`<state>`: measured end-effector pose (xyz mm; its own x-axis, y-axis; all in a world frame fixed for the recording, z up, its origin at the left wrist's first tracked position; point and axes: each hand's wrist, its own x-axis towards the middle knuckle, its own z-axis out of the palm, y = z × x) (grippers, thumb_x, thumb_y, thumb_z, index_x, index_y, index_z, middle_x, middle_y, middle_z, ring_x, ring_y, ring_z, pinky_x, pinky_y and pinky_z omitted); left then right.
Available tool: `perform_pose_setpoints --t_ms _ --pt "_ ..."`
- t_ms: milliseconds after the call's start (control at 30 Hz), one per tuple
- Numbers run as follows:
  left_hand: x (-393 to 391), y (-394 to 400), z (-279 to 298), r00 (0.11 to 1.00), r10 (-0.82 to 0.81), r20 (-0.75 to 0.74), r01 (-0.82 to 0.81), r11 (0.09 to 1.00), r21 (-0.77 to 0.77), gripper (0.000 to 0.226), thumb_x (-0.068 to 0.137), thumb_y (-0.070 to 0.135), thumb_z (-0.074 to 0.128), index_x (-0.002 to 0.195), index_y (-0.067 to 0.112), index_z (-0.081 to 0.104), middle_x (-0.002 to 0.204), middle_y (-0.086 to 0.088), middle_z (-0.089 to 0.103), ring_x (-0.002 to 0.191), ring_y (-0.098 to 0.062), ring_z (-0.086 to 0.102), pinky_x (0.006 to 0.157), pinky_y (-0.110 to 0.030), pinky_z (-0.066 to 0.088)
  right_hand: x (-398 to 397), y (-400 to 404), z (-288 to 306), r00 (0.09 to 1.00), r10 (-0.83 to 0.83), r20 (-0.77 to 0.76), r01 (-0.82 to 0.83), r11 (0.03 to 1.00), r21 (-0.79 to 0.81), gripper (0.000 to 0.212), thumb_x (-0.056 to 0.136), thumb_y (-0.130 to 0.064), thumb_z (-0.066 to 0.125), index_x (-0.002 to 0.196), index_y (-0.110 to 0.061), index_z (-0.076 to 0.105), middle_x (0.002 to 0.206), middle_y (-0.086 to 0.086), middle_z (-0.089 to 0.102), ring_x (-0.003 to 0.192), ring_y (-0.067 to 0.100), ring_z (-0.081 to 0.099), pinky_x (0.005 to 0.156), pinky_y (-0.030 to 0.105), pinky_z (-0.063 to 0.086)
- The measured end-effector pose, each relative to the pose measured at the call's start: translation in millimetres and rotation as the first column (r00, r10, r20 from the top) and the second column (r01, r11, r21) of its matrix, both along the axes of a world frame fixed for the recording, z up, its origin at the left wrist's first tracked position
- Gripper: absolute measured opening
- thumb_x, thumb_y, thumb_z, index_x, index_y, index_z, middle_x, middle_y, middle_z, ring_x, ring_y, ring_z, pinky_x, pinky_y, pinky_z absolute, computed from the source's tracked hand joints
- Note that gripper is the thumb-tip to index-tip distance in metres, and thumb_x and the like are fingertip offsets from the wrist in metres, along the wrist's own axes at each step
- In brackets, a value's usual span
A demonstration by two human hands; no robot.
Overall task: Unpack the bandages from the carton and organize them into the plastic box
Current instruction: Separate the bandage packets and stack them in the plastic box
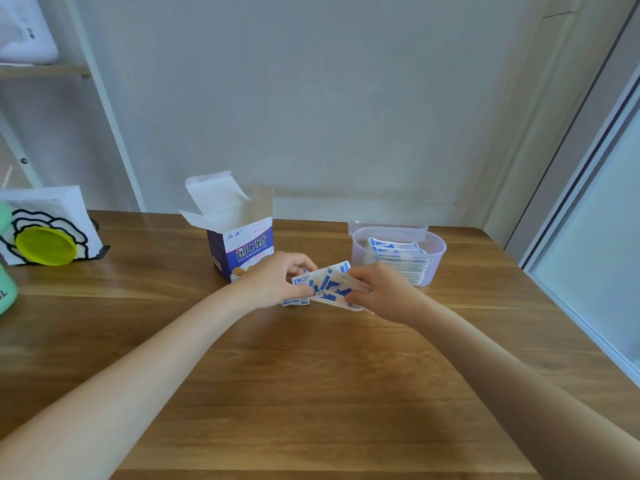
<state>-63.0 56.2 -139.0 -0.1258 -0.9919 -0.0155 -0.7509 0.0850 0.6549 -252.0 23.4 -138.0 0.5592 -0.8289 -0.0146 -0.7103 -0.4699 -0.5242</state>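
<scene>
A blue and white bandage carton (239,245) stands upright on the wooden table (311,375) with its top flaps open. To its right sits a translucent plastic box (437,261) that holds a stack of wrapped bandages (398,256). Between them, just above the table, a bunch of white and blue wrapped bandages (327,284) is held from both sides: my left hand (277,280) grips its left end and my right hand (384,289) its right end. A few wrappers hang below my left hand.
The box's lid (388,226) lies behind the plastic box. At the far left stand a white holder with a black flower drawing and a yellow disc (45,249), and a green container (5,289). A wall runs behind the table; a window frame borders the right.
</scene>
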Motion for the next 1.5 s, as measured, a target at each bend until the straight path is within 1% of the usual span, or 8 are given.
perform_pose_setpoints --t_ms 233,367,633,833,1000,1233,1333,1500 --pt "7.4 1.3 -2.8 1.0 0.003 0.016 -0.004 0.999 0.04 0.019 0.086 0.02 0.064 0.104 0.018 0.06 0.11 0.006 0.066 0.086 -0.002 0.059 0.072 -0.017 0.048 10.9 3.6 -5.1 0.992 -0.04 0.117 0.028 0.995 0.099 0.018 0.098 -0.021 0.042 0.11 -0.01 0.05 0.099 0.001 0.06 0.083 0.012 0.057 0.058 0.016 0.042" --pt "17.2 3.6 -6.3 0.998 0.03 -0.055 -0.026 0.996 0.08 0.012 0.084 0.019 0.067 0.094 0.022 0.061 0.109 0.004 0.068 0.087 -0.003 0.061 0.088 -0.03 0.053 10.3 1.7 -4.6 0.958 -0.174 0.228 0.15 0.981 0.121 0.013 0.094 -0.027 0.051 0.086 -0.017 0.048 0.09 0.004 0.065 0.081 0.017 0.061 0.064 0.025 0.046" --pt "22.7 2.1 -8.6 0.988 0.054 -0.146 -0.034 0.991 0.133 0.015 0.083 0.02 0.068 0.095 0.025 0.063 0.114 0.003 0.067 0.102 -0.01 0.063 0.091 -0.032 0.052 4.7 1.1 -2.0 0.894 -0.242 0.377 0.054 0.893 0.447 0.016 0.095 -0.021 0.05 0.085 -0.02 0.063 0.094 0.001 0.068 0.093 0.016 0.064 0.09 0.035 0.05" --pt "11.9 -2.7 -5.2 0.977 0.029 -0.213 -0.007 0.994 0.106 0.016 0.09 0.022 0.059 0.105 0.021 0.063 0.104 -0.001 0.07 0.083 -0.006 0.062 0.065 -0.017 0.047 13.2 7.4 4.8 0.998 -0.009 0.068 0.01 1.0 -0.016 0.009 0.091 -0.016 0.054 0.1 -0.015 0.052 0.105 0.005 0.068 0.087 0.021 0.065 0.068 0.028 0.052" --pt "5.5 -2.5 -7.3 0.991 -0.052 -0.122 0.067 0.991 0.119 0.025 0.092 0.024 0.055 0.116 0.019 0.061 0.107 0.002 0.067 0.091 -0.009 0.061 0.072 -0.022 0.049 11.2 6.4 1.0 0.963 0.047 -0.266 -0.169 0.872 -0.459 0.051 0.093 -0.007 0.046 0.138 -0.021 0.026 0.105 0.001 0.06 0.074 0.02 0.054 0.057 0.031 0.046" --pt "7.9 -2.6 -6.5 0.996 -0.084 -0.02 0.084 0.996 -0.004 0.021 0.089 0.016 0.059 0.106 0.027 0.064 0.096 0.015 0.063 0.087 0.002 0.056 0.074 -0.014 0.044 4.3 5.8 -21.3 0.929 0.029 -0.368 -0.219 0.847 -0.485 0.031 0.094 -0.014 0.046 0.125 -0.018 0.046 0.12 0.004 0.044 0.11 0.021 0.044 0.085 0.029 0.041" --pt "20.4 -11.7 -5.9 0.991 0.032 0.132 -0.014 0.991 -0.135 0.037 0.093 0.003 0.043 0.12 0.023 0.058 0.119 0.013 0.055 0.107 0.001 0.051 0.082 -0.005 0.038 -1.7 2.3 -23.3 0.914 -0.042 -0.404 -0.193 0.83 -0.523 0.029 0.094 -0.014 0.044 0.123 -0.017 0.047 0.131 0.003 0.035 0.118 0.022 0.036 0.095 0.033 0.036" --pt "25.6 -26.4 -28.7 0.831 -0.072 0.552 0.079 0.997 0.011 0.062 0.094 -0.003 0.032 0.141 0.036 0.034 0.154 0.014 0.018 0.142 -0.016 0.018 0.108 -0.036 0.034 -1.5 3.8 -29.5 0.913 0.041 -0.406 -0.224 0.883 -0.412 0.027 0.096 -0.011 0.04 0.123 -0.016 0.043 0.123 0.003 0.043 0.11 0.02 0.044 0.091 0.03 0.037"
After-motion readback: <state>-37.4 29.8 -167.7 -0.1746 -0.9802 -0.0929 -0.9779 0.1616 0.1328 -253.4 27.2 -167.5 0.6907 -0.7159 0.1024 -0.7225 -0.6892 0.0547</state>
